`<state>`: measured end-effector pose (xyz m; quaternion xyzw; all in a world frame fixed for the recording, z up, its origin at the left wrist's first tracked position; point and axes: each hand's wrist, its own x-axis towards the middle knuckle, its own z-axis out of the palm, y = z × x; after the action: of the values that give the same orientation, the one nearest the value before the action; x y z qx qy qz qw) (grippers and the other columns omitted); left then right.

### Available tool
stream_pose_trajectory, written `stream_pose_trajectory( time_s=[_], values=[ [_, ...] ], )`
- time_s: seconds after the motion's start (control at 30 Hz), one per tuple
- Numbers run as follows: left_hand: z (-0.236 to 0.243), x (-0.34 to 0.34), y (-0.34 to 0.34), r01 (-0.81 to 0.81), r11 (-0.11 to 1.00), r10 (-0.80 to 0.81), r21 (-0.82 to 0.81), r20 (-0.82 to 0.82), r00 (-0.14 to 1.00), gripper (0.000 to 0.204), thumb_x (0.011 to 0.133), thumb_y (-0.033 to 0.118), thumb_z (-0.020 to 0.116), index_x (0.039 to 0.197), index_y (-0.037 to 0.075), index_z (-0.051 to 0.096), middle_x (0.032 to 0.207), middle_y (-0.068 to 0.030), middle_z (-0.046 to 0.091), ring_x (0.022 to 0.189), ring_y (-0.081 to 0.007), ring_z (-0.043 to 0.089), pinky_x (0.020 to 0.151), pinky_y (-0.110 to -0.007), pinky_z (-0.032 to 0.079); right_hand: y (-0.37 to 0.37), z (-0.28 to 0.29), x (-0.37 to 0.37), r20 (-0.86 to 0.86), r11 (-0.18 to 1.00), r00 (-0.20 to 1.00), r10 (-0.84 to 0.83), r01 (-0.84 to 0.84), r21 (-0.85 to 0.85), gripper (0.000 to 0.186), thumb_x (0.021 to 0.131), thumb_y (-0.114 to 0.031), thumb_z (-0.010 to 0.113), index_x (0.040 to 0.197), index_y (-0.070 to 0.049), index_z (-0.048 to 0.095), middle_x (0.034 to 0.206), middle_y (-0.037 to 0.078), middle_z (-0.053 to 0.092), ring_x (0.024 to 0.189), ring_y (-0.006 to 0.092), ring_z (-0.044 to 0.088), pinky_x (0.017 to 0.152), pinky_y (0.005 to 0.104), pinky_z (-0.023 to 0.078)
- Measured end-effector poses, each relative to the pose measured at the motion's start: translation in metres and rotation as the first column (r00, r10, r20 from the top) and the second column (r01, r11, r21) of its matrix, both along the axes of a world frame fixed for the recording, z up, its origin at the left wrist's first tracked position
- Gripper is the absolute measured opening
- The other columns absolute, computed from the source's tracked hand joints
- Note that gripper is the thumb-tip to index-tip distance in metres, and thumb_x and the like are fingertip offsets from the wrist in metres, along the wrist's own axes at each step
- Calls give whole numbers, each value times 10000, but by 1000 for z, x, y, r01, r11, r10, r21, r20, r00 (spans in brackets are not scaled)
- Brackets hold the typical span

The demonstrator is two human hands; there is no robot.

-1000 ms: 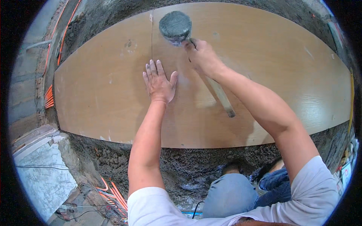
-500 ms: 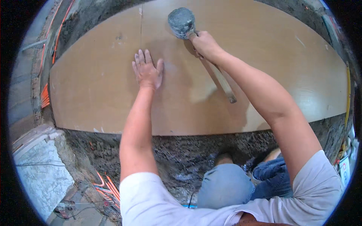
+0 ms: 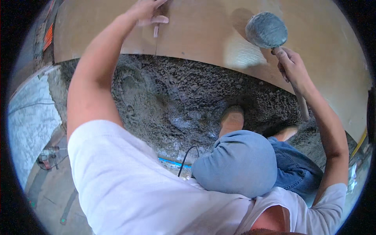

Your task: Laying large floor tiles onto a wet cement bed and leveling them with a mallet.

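Observation:
My right hand [image 3: 293, 67] grips the wooden handle of a mallet [image 3: 267, 30], close under its round, grey, mortar-smeared head. The head is over the large smooth beige tile [image 3: 207, 35], its shadow falling beside it. I cannot tell whether it touches the surface. Up at the top left, my left hand [image 3: 147, 11] is on or just above the tiles, thumb held apart, some fingers cut off by the frame edge. A small pale piece [image 3: 156, 31] is just below the thumb, at a thin dark seam [image 3: 156, 47] running down to the near edge.
Rough dark wet mortar [image 3: 168, 90] borders the tile's near edge, and my foot [image 3: 232, 119] rests there. A whitish slab [image 3: 35, 105] stands at left, with a tool with a cable [image 3: 49, 156] below it. Orange strips [image 3: 48, 37] lie at far left.
The view has shifted, showing more of the mortar and my legs. My left hand has gone up to the top edge. My right hand has carried the mallet rightward over the tile.

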<state>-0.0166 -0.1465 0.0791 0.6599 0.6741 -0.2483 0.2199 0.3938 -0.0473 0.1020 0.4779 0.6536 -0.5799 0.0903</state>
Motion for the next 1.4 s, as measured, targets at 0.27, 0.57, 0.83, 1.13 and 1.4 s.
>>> stream_pose_trajectory(
  time_s=[0.27, 0.57, 0.83, 1.13, 1.4],
  values=[
    [21, -11, 1, 92, 991, -99, -98, -62, 993, 1147, 645, 497, 781, 1494, 175, 79, 1540, -178, 1, 1412, -386, 42, 1132, -497, 170, -36, 0, -54, -259, 999, 966, -25, 19, -26, 392, 961, -370, 472, 957, -2, 606, 582, -31, 447, 469, 47, 395, 437, 230, 323],
    [20, -12, -2, 101, 994, -102, -37, -25, 994, 1150, 621, 443, 807, 1489, 164, 107, 1530, -209, 36, 1403, -406, 83, 1125, -490, 195, -44, -7, -90, -208, 986, 966, 154, -165, -37, 477, 938, -420, 498, 1021, 38, 604, 682, 3, 498, 623, 97, 445, 567, 274, 393],
    [19, -13, 3, 133, 991, -133, -4, -36, 990, 1171, 597, 452, 817, 1487, 163, 115, 1527, -217, 48, 1395, -420, 102, 1111, -501, 218, -39, -22, -104, -220, 990, 965, 140, -136, 34, 476, 922, -442, 502, 969, 19, 608, 645, -8, 495, 584, 101, 452, 547, 275, 395],
    [16, -46, -13, 146, 957, -254, 250, 484, 838, 1191, 584, 400, 838, 1490, 177, 98, 1533, -190, 68, 1397, -403, 126, 1110, -527, 208, -27, -37, -81, -239, 991, 962, 134, -126, 45, 438, 928, -418, 491, 891, 4, 600, 666, 8, 501, 628, 110, 459, 572, 281, 398],
    [-47, 81, 23, -433, 818, 389, 380, 190, 901, 784, 830, 367, 617, 1460, 124, 217, 1503, -197, 199, 1384, -389, 186, 1106, -541, 185, -13, -16, 23, 23, 979, 985, 172, -168, -116, 386, 950, -355, 488, 1041, -1, 609, 637, -17, 472, 543, 76, 444, 492, 248, 358]
  ],
)
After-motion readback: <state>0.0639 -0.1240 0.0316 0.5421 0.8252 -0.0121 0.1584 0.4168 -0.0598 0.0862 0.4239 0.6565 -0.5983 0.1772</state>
